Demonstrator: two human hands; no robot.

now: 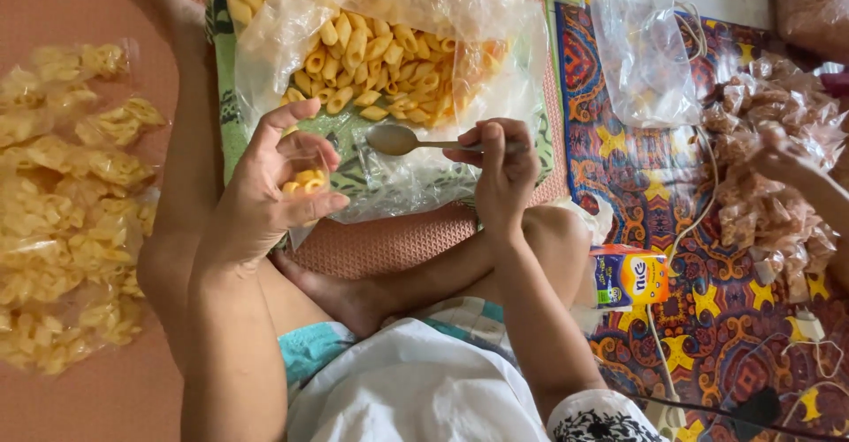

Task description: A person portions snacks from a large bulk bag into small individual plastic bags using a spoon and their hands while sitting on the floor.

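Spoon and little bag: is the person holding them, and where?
Yes. The right hand holds the spoon by its handle end. The left hand holds the small clear bag of yellow snacks, fingers around its top.

Single head-worn view, looking steeply down from above the seated person's lap, close in on the floor just ahead. Landmark is the big open bag of yellow snack shells (380, 61), top centre, farthest from the camera; crossed legs and white clothing fill the bottom edge below it. Patterned mat (654, 194) runs right of the bag, bare floor left.
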